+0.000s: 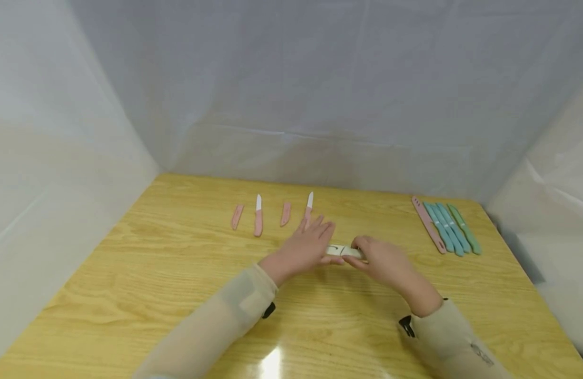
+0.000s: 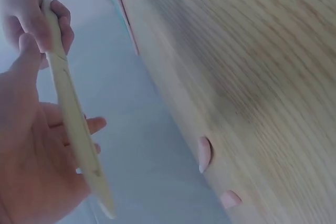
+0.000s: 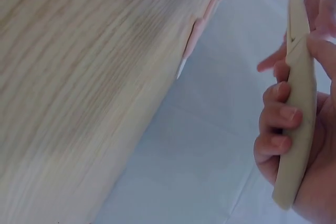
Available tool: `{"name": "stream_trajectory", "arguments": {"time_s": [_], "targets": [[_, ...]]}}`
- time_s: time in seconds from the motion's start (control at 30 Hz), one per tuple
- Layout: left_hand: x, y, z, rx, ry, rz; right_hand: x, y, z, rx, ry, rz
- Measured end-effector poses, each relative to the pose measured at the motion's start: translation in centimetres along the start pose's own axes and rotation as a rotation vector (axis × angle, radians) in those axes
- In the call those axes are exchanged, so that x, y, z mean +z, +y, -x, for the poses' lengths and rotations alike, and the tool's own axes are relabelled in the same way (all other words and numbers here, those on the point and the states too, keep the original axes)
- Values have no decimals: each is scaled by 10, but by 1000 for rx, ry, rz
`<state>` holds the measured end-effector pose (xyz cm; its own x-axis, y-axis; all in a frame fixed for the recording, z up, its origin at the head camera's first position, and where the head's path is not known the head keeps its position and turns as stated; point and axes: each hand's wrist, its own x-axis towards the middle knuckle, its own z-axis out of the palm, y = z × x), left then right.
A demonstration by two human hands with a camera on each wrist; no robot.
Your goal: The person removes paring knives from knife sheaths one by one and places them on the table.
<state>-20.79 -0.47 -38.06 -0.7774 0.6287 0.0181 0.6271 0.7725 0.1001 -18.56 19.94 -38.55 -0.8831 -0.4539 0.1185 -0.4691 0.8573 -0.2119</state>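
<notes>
Above the table, a cream knife point(image 1: 336, 250) with its blade covered by a matching sheath is held between both hands. My right hand point(image 1: 383, 260) grips the handle, its fingers curled round it in the right wrist view. The left hand point(image 1: 304, 247) is alongside the sheathed end with fingers stretched out; the left wrist view shows the cream knife point(image 2: 73, 108) passing across in front of the palm. A thin line marks where sheath and handle meet. Beyond the left fingers lies a pink knife point(image 1: 310, 202) with a bare white blade, its handle partly hidden.
Further left lie another pink knife point(image 1: 258, 216) with its blade bare and two pink sheaths, one left point(image 1: 237, 217) and one nearer point(image 1: 285, 214). At right, a long pink piece point(image 1: 428, 225), several blue knives point(image 1: 446, 230) and a green one point(image 1: 464, 229) lie side by side.
</notes>
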Motion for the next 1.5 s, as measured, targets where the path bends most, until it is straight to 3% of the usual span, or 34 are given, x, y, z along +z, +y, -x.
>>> {"name": "stream_trajectory", "arguments": {"time_s": [0.27,0.4,0.87,1.5], "targets": [[8,-7,6,105,-37,35,0,-2,3,-63,-41,-53],[7,-7,7,136,-18,83,-1,-2,3,-62,-46,-56],[6,-5,8,72,-78,162,0,1,5,-80,6,-20],[9,-9,11,119,13,144,3,3,5,-180,98,10]]}}
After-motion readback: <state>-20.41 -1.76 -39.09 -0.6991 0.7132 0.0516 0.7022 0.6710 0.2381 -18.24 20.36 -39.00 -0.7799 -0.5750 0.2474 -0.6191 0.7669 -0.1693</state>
